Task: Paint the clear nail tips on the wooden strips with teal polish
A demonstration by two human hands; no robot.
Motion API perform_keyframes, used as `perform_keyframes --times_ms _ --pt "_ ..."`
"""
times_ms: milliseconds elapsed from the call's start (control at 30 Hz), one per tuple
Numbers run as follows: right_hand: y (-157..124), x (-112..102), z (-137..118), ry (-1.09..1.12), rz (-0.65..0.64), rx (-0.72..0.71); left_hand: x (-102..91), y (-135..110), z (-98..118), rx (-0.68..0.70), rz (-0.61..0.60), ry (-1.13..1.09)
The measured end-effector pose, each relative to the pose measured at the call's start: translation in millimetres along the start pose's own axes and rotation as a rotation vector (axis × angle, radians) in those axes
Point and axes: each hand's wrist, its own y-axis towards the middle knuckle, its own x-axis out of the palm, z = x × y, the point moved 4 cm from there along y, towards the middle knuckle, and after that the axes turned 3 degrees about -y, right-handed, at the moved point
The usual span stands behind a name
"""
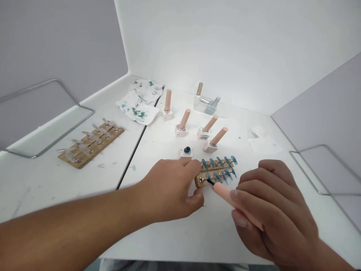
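Observation:
My left hand (172,190) grips the left end of a small wooden nail display stand (199,182), thumb in front and fingers behind. Two rows of teal false nails (225,176) are mounted along it on metal posts. Between the fingers of my right hand (273,210) is a nail polish brush (225,194) with a peach cap handle. Its dark bristle tip touches or lies right over a nail at the near left of the stand. Just beyond my left hand sits an uncapped white polish bottle (186,151) with dark polish at its neck.
Several capped white polish bottles (181,130) stand behind the stand. A clear tray (207,107) with more bottles is at the back. On the left lie another wooden stand with clear nails (93,145) and stained tissues (139,109). Wire brackets (310,148) flank both sides.

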Motion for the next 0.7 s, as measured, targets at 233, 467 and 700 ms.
perform_keyframes --times_ms 233,467,700 --pt "-3.8 4.3 1.3 0.061 -0.071 -0.027 -0.8 0.8 -0.1 -0.004 0.001 -0.011" --pt "-5.5 -3.6 -2.1 0.107 -0.056 0.026 -0.4 0.7 -0.1 -0.017 -0.005 0.001" --pt "-2.5 5.1 5.4 0.052 -0.021 -0.031 0.9 0.8 -1.3 -0.002 0.024 -0.007"
